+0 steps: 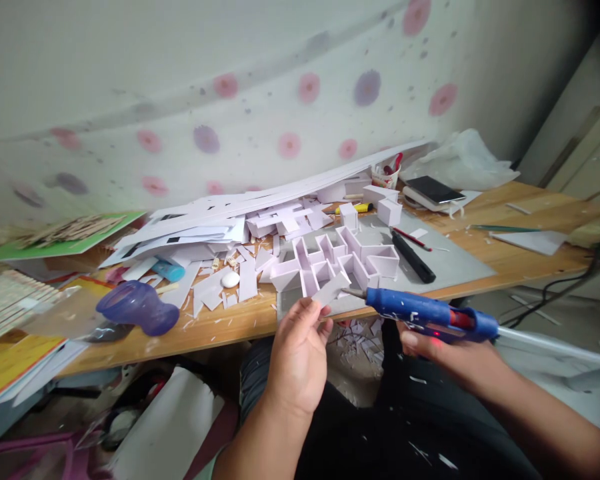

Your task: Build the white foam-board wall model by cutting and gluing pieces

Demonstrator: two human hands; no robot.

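Observation:
My left hand (300, 353) pinches a small white strip of card (331, 288) between thumb and fingers, at the table's front edge. In my right hand (437, 350) is a blue glue gun (410, 308), with a clear glue stick (555, 338) coming out of its back end. The gun's nozzle points left and lies at the strip's right end; whether it touches cannot be made out. Just behind both hands, a white card model (325, 257) with upright walls stands on the grey cutting mat (460, 267).
Right of the model lie a black cutter (413, 257) and a red pencil (411, 238). Card scraps, a white egg-shaped thing (230, 279) and a purple container (140, 307) lie to the left. Stacked white sheets (200, 223) line the back. A phone (435, 189) rests back right.

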